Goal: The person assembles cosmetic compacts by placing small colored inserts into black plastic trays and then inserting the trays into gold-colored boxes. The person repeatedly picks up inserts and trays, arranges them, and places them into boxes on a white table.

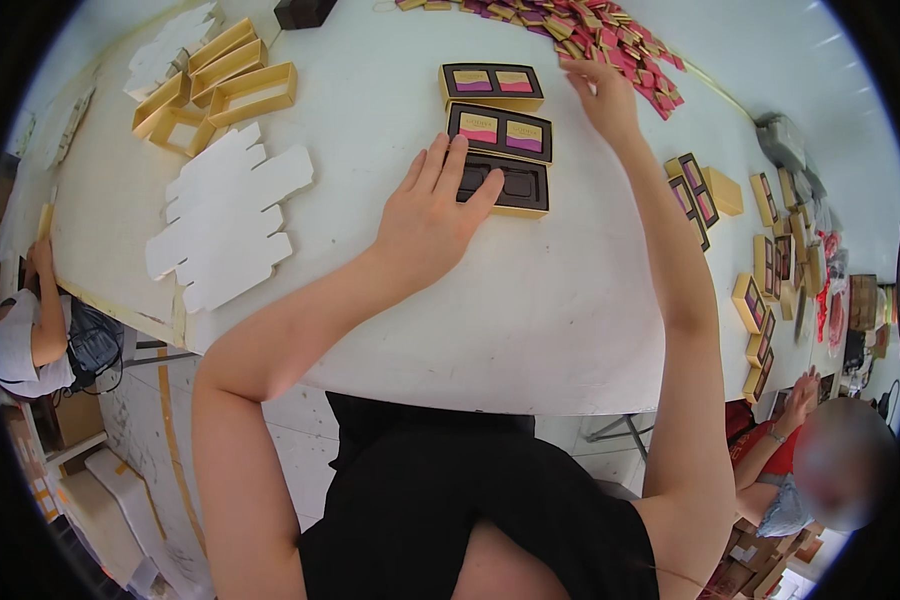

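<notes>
My left hand (pixel 430 205) lies with its fingers spread over the near gold box, whose dark tray (pixel 518 183) has bare square recesses. Its fingertips reach the tray's left part and the edge of the box behind. That middle box (pixel 502 132) holds one pink and one purple-and-gold square packet. Behind it, the far box (pixel 490 82) holds two similar packets. My right hand (pixel 602 95) is stretched out at the near edge of a heap of small pink, purple and gold packets (pixel 610 45). Its fingers are slightly bent, and no packet shows in them.
Left of my arm lie flat white die-cut cards (pixel 232 220), with several gold box sleeves (pixel 255 93) behind. Filled boxes (pixel 692 190) and a closed gold box (pixel 723 191) stand to the right. One co-worker sits at the right (pixel 770 455), another person at the far left (pixel 35 335).
</notes>
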{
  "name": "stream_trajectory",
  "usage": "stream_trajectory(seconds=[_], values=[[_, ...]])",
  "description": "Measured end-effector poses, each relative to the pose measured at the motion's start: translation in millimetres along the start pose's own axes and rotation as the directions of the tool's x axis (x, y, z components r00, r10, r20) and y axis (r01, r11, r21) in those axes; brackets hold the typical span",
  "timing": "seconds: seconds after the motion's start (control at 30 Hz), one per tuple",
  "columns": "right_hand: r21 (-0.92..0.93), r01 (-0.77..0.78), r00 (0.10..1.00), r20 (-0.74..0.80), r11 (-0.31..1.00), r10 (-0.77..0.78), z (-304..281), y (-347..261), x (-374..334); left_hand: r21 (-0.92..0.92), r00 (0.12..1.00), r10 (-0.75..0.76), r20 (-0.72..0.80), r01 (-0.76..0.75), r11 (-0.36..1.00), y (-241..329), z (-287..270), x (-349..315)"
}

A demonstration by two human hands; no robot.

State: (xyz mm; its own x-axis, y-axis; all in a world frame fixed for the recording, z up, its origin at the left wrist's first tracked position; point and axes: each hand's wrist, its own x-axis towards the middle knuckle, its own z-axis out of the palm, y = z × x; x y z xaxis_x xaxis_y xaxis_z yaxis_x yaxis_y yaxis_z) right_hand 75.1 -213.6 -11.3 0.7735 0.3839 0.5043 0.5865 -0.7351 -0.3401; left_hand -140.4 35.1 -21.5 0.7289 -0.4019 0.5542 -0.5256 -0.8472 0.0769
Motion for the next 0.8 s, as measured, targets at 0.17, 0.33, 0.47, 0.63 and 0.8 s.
stream_trajectory(seconds=[0.17, 0.33, 0.47, 0.63, 0.8], values=[[-0.43, 0.219, 0.962, -0.053, 0.876, -0.266, 13, 35, 3, 0.013, 1.0, 0.014, -0.011, -0.014, 1.0, -2, -2, 1], [-0.313, -0.061, 0.975, 0.185, 0.948, 0.123, 8, -13, -16, 0.024, 0.999, 0.006, -0.032, -0.005, 1.0, -4, 0, -3], [-0.308, 0.049, 0.996, 0.091, 0.95, -0.022, -4, -25, -22, 0.009, 1.0, -0.002, -0.023, 0.002, 1.0, -1, -2, -1], [0.05, -0.036, 0.994, -0.1, 0.998, 0.041, -34, -86, -39, 0.048, 0.999, -0.003, -0.044, 0.005, 0.999, -2, -1, -3], [0.419, -0.432, 0.902, 0.23, 0.799, 0.366, -42, -144, -81, 0.019, 0.999, -0.034, -0.026, 0.034, 0.999, 1, 0, -3]])
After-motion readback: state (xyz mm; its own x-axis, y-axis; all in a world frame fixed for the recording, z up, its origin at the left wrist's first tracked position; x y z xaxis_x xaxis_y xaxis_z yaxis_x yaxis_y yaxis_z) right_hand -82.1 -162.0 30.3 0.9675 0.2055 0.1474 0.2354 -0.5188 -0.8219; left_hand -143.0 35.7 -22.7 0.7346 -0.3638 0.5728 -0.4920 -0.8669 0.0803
